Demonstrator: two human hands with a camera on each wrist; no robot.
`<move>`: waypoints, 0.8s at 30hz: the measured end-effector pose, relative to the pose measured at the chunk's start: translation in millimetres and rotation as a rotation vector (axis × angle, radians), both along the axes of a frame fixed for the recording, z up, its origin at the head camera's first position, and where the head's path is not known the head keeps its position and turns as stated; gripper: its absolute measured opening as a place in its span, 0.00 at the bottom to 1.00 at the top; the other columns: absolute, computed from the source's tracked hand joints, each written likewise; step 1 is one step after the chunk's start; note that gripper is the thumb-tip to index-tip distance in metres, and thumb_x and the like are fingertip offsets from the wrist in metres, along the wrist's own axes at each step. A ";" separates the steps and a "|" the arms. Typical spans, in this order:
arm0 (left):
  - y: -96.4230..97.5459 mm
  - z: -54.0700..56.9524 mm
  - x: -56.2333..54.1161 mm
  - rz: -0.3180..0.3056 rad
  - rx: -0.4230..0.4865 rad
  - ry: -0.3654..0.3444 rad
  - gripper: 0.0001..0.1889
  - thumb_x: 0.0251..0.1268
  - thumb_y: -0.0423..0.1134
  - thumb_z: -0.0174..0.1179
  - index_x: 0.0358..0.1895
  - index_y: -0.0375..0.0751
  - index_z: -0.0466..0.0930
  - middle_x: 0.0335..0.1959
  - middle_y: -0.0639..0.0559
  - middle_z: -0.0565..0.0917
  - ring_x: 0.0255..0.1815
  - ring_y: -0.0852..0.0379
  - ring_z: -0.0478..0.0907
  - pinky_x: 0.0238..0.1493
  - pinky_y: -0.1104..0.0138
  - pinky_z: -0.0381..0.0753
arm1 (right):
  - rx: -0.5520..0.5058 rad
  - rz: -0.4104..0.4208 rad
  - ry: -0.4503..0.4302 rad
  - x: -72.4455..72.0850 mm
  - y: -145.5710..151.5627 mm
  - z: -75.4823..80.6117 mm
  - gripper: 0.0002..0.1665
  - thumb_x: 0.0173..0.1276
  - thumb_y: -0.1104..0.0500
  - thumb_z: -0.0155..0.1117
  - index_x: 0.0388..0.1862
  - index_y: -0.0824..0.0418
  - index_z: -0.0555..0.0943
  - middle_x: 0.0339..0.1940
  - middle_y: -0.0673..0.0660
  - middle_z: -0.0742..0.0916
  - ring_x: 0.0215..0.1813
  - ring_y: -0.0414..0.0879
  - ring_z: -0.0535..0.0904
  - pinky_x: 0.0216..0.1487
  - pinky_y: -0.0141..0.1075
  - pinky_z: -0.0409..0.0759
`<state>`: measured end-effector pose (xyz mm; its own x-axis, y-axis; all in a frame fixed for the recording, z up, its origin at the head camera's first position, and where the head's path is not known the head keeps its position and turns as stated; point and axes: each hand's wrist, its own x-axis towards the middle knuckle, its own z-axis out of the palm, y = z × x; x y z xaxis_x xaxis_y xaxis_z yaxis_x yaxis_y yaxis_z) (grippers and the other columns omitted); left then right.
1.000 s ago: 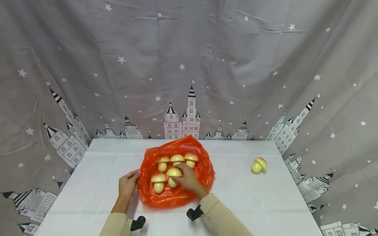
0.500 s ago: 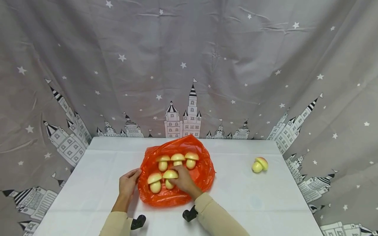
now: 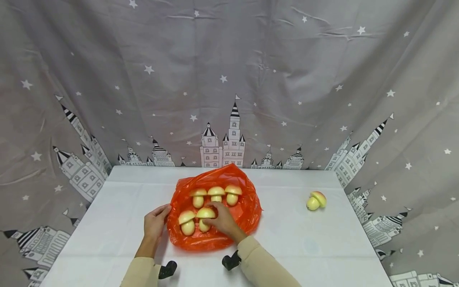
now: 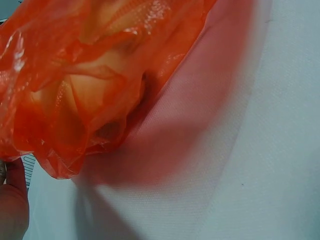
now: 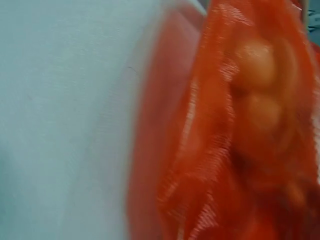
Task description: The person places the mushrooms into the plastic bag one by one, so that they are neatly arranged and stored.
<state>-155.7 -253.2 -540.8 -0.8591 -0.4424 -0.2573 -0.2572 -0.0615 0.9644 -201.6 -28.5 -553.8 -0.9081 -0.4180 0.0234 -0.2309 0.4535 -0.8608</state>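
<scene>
An orange-red plastic bag (image 3: 252,215) lies with its mouth spread wide, several toy mushrooms with yellow-and-red caps inside. My left hand (image 3: 154,225) pinches the bag's rim at the left side. Inside the bag, my right hand (image 3: 224,221) grips one mushroom (image 3: 206,213) in the front row by its right side. Just left of that stands another mushroom (image 3: 187,224); three more line up behind, the middle one (image 3: 216,191) partly behind my fingers. In the left wrist view the bag (image 4: 65,105) sags near my thumb; the right wrist view has its crumpled side (image 5: 200,155).
A single mushroom (image 3: 316,200) lies tilted on the white table (image 3: 287,243), well to the right of the bag. Black camera mounts (image 3: 231,260) stick out from both sleeves. A grey curtain (image 3: 229,52) with castles and stars hangs behind the table.
My right hand has moved the gripped mushroom a little left and toward me, and the front-left mushroom has shifted left with it. My left hand has stayed at the bag's rim.
</scene>
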 end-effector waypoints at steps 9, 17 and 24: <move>0.2 1.0 0.7 0.000 0.011 -0.028 0.25 0.69 0.43 0.59 0.59 0.25 0.73 0.34 0.65 0.81 0.35 0.73 0.77 0.39 0.79 0.78 | -0.169 -0.004 -0.015 -4.8 23.7 15.0 0.31 0.58 0.66 0.72 0.60 0.66 0.74 0.58 0.66 0.77 0.59 0.62 0.73 0.59 0.54 0.73; 2.4 0.5 0.0 0.011 -0.004 -0.012 0.25 0.69 0.43 0.59 0.59 0.25 0.73 0.32 0.67 0.80 0.34 0.73 0.77 0.39 0.79 0.78 | -0.289 -0.054 -0.025 -9.3 52.7 35.4 0.31 0.60 0.68 0.70 0.62 0.64 0.72 0.60 0.69 0.74 0.58 0.67 0.74 0.56 0.56 0.76; 4.8 1.4 0.1 0.006 -0.037 0.002 0.24 0.70 0.41 0.58 0.58 0.23 0.73 0.31 0.67 0.80 0.34 0.74 0.77 0.39 0.79 0.78 | -0.397 0.015 -0.001 -12.9 80.6 60.4 0.32 0.60 0.73 0.67 0.63 0.70 0.70 0.62 0.71 0.72 0.59 0.71 0.70 0.59 0.63 0.69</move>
<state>-155.6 -248.3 -539.4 -0.8569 -0.4568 -0.2387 -0.2547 -0.0273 0.9666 -214.6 52.2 -493.4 -0.9021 -0.3900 0.1848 -0.2340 0.0823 -0.9687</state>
